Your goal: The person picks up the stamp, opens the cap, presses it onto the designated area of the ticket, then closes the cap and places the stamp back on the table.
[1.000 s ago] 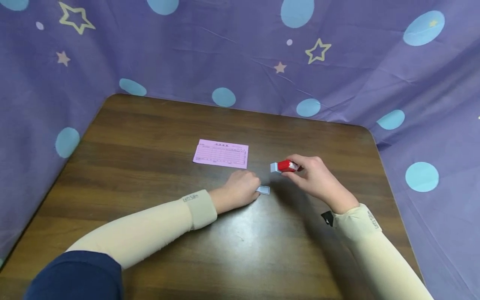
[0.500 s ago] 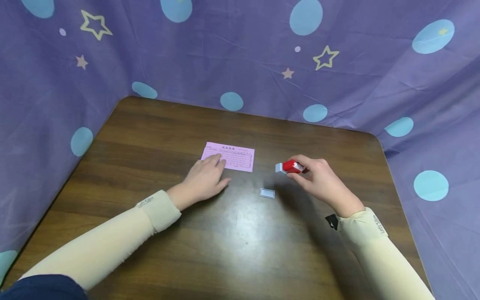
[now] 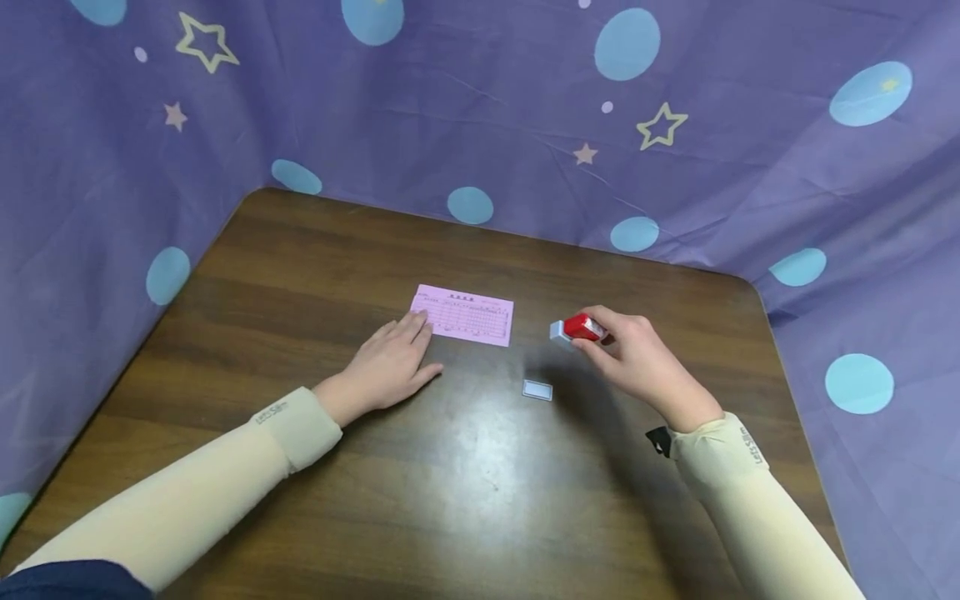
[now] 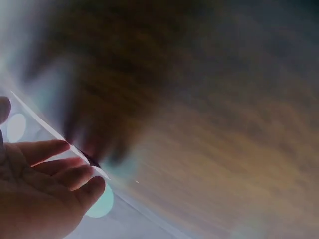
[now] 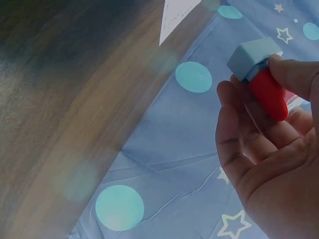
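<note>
A: How is the left hand [image 3: 384,362] placed?
B: Fingers extended, fingertips on the left end of the printed pink paper slip [image 3: 474,318], flat on the brown wood-grain worktop [image 3: 360,250].
A: And the right hand [image 3: 639,357]?
B: Right of the slip, its fingers pinch a red-and-pale-blue block [image 3: 583,327]; a small, dark-bordered pale-blue rectangle [image 3: 537,390] lies off the slip's near right corner.

Left hand [image 3: 384,362] let go of that little blue rectangle [image 3: 537,390] and moved off left, now it's on the near-left corner of the pink slip [image 3: 470,318].
</note>
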`<action>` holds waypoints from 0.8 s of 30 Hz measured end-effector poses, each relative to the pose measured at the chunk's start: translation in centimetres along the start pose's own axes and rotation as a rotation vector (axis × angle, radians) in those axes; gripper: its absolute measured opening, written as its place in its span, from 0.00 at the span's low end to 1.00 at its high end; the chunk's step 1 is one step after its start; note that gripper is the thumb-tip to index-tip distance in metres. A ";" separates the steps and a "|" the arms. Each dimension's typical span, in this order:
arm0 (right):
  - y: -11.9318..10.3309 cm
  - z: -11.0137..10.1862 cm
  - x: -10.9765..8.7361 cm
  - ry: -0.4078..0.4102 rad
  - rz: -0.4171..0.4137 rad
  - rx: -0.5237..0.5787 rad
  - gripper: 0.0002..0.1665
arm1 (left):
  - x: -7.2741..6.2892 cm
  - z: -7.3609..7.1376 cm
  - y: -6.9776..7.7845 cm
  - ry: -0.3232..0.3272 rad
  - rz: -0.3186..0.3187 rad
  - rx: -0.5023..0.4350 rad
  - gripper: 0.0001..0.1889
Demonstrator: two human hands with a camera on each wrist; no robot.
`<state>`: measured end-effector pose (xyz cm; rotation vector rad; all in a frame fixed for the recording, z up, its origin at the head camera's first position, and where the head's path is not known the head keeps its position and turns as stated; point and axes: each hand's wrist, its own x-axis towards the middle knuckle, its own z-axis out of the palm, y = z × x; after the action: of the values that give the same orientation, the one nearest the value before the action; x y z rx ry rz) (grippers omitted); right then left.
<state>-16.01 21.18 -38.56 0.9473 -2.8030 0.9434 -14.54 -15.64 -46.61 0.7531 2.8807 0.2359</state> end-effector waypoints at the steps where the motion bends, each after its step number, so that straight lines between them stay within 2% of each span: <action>1: -0.1 0.0 0.1 -0.001 0.002 0.000 0.16 | 0.0 0.0 0.1 -0.007 -0.002 0.000 0.41; 7: -0.3 0.2 0.4 0.018 -0.027 -0.003 0.15 | -0.2 -0.1 0.4 -0.051 -0.016 0.007 0.43; 12: -0.7 0.3 0.9 0.038 -0.070 -0.022 0.14 | -0.9 -0.2 1.4 -0.074 -0.016 0.025 0.43; 18: -1.4 0.9 1.4 -0.032 -0.051 -0.042 0.12 | -2.4 -0.4 3.6 -0.105 -0.035 0.015 0.45; 24: -2.1 2.4 2.8 -0.097 -0.117 -0.078 0.12 | -3.0 -0.7 5.0 -0.144 -0.043 0.033 0.45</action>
<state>-16.73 17.03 -38.74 1.1612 -2.8021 0.7883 -9.72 -12.95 -44.67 0.6836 2.7672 0.1231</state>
